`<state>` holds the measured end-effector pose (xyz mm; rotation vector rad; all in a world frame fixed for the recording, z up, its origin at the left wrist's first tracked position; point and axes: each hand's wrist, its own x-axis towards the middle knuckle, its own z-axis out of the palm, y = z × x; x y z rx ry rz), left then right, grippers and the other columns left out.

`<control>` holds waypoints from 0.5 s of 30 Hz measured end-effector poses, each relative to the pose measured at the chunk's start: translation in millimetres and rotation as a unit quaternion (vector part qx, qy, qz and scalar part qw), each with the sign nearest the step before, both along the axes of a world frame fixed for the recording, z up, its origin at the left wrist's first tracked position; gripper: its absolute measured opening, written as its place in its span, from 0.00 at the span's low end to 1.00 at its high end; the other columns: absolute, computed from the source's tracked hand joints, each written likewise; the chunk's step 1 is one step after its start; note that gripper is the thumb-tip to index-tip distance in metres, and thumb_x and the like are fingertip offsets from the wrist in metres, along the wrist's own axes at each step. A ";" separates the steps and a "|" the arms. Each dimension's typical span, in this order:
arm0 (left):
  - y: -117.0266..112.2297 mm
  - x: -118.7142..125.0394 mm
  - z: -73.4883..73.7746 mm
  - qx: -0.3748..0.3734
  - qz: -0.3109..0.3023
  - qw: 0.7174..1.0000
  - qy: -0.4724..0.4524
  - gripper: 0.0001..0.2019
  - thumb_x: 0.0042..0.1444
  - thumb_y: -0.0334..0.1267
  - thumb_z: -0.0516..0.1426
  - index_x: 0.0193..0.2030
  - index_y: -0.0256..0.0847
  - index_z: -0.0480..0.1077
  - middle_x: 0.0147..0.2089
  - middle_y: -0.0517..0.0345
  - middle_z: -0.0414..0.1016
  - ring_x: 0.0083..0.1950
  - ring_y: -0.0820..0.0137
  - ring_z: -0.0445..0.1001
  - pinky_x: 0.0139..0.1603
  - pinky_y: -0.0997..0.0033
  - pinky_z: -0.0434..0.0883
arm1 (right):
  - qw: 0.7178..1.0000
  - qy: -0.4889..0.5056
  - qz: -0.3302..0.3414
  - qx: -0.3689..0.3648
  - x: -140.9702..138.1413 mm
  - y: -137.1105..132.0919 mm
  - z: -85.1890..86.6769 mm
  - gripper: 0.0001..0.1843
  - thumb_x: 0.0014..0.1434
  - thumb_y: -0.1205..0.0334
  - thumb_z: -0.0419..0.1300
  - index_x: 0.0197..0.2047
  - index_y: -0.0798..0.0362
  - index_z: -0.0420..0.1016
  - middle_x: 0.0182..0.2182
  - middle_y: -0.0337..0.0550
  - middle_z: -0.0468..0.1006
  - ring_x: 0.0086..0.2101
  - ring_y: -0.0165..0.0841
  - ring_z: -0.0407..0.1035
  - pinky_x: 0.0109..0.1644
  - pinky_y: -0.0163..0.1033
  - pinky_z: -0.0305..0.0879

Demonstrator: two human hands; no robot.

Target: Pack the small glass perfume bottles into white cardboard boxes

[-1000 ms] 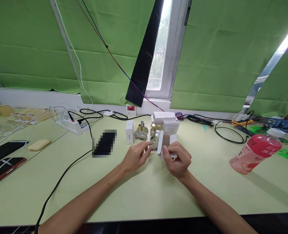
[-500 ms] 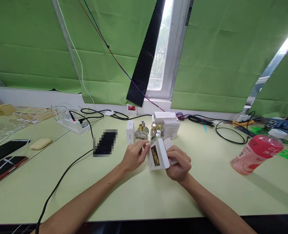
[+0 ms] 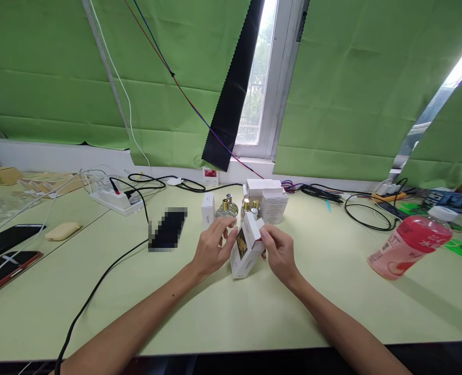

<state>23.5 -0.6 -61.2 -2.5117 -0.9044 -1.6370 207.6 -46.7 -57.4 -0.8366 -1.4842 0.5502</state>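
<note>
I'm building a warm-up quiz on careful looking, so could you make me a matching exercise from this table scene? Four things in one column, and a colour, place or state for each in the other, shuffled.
Things
1. tilted box
2. drink bottle
3. blinds
4. small rounded case

Descriptions
A. green, hanging behind the table
B. pale yellow, lying near the phones
C. gripped by the right hand
D. pink and red, with a white cap

Right pairs: 1-C, 2-D, 3-A, 4-B
</note>
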 end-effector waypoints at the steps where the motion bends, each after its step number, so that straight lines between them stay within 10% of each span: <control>1: -0.3 -0.3 1.1 -0.002 -0.007 1.000 -0.001 0.12 0.70 0.39 0.51 0.56 0.41 0.68 0.44 0.53 0.76 0.32 0.75 0.72 0.30 0.76 0.71 | 0.999 0.016 0.010 -0.028 0.4 1.1 0.4 0.21 0.69 0.51 0.52 0.26 0.52 0.67 0.22 0.37 0.64 0.21 0.28 0.58 0.22 0.34 0.57; 15: -1.4 -3.7 2.3 -0.037 -0.046 0.996 0.071 0.21 0.71 0.43 0.46 0.68 0.46 0.58 0.59 0.44 0.67 0.50 0.63 0.74 0.41 0.67 0.76 | 0.982 0.093 0.085 -0.141 5.7 13.7 0.0 0.21 0.61 0.49 0.59 0.22 0.53 0.68 0.22 0.37 0.67 0.23 0.29 0.61 0.24 0.34 0.64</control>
